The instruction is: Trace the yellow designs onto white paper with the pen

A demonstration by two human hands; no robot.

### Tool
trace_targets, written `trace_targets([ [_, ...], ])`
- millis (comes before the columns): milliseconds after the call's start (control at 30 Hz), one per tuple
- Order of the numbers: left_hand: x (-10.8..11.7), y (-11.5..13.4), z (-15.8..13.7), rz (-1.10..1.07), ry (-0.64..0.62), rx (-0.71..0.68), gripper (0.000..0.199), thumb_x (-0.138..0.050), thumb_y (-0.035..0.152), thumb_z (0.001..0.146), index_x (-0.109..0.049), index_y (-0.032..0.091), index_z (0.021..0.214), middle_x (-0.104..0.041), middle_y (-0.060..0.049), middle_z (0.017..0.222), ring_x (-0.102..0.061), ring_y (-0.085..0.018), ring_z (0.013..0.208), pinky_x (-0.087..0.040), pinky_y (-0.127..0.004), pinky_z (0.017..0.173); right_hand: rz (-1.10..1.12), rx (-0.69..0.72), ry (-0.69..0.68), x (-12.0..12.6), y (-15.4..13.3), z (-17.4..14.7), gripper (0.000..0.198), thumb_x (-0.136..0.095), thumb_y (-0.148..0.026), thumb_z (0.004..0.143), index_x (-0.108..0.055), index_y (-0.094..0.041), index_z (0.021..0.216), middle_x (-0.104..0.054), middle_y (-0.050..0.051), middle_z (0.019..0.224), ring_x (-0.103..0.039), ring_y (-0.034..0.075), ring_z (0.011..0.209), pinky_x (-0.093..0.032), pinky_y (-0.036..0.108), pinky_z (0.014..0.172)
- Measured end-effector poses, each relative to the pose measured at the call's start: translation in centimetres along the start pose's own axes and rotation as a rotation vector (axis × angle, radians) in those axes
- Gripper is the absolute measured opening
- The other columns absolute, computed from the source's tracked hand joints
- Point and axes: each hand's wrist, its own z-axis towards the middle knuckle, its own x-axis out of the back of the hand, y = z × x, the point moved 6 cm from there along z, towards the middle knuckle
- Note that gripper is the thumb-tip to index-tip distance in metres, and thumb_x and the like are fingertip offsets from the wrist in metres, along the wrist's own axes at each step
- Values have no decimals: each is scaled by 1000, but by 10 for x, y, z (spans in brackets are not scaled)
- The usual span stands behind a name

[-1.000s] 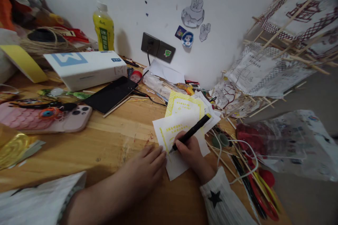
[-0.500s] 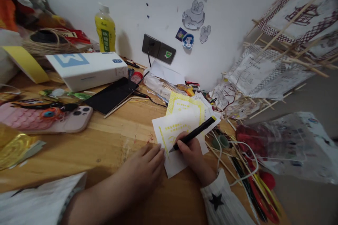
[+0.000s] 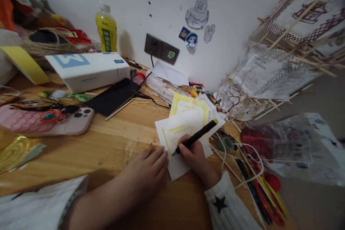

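My right hand (image 3: 192, 154) is closed around a black marker pen (image 3: 201, 133) with a yellow end. The pen leans up to the right, its tip on or just above a white sheet of paper (image 3: 178, 172). Yellow characters and a yellow line along the left side mark this sheet. My left hand (image 3: 151, 169) lies flat on the wooden table, its fingertips at the sheet's left edge and nothing in its grasp. Partly under the sheet is another paper (image 3: 176, 102) with a yellow patterned border.
Behind lie a black tablet-like slab (image 3: 114, 97), a white box (image 3: 88, 73) and a yellow drink bottle (image 3: 106, 30). A pink phone (image 3: 75, 122) is at left. Sticks, a white cord (image 3: 260, 156) and red-handled scissors (image 3: 265, 201) crowd the right, below paper-covered stick frames (image 3: 266, 72).
The pen and its tip have shifted very slightly left and tilted a little. My left hand stays at the sheet's edge, and the paper has not visibly moved.
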Motion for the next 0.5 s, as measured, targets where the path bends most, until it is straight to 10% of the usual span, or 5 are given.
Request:
trace_targets([
  [500,0,0,-1,8,-5,-5,33,-52,35,93,-65,13,113,-63,-14,122,-55,-29,114,-39,-43,96,35,-28,-39,0,0,0,10,-59,-28,66,-55,-20,63,-53,-3,54,-50,13,53,-43,22,48],
])
